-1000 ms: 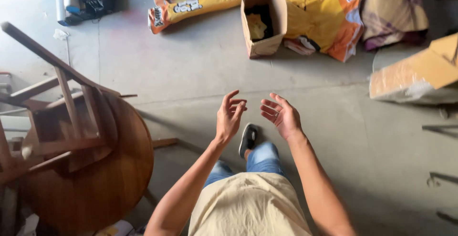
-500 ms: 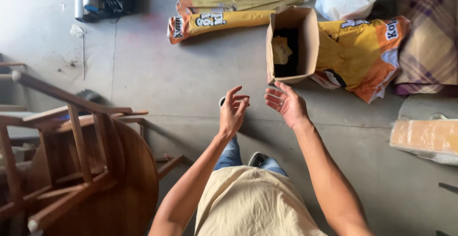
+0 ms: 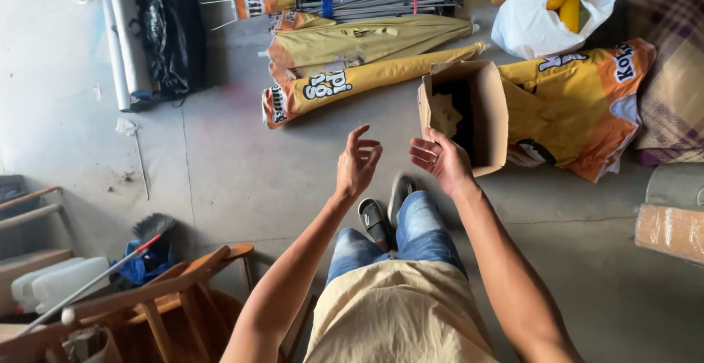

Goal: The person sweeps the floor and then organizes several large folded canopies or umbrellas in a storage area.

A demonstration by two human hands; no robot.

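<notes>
Both hands are open and hold nothing. The left hand [image 3: 358,163] is in the air, and the right hand [image 3: 440,160] is just beside a box [image 3: 485,114]. A folded umbrella [image 3: 367,78] lies near on the floor [image 3: 242,172].

1. The cardboard box [image 3: 480,114] is plain brown, dark inside.
2. The folded umbrellas [image 3: 367,55] are mustard yellow with orange bands.
3. The plastic bag [image 3: 543,18] is white, with yellow showing inside.
4. The blanket [image 3: 671,84] at the right edge is checked in tan and purple.
5. The jeans [image 3: 411,235] are washed blue and the shirt [image 3: 396,312] pale beige.
6. The sandals [image 3: 375,220] are black and grey.
7. The concrete floor [image 3: 242,172] is grey.
</notes>
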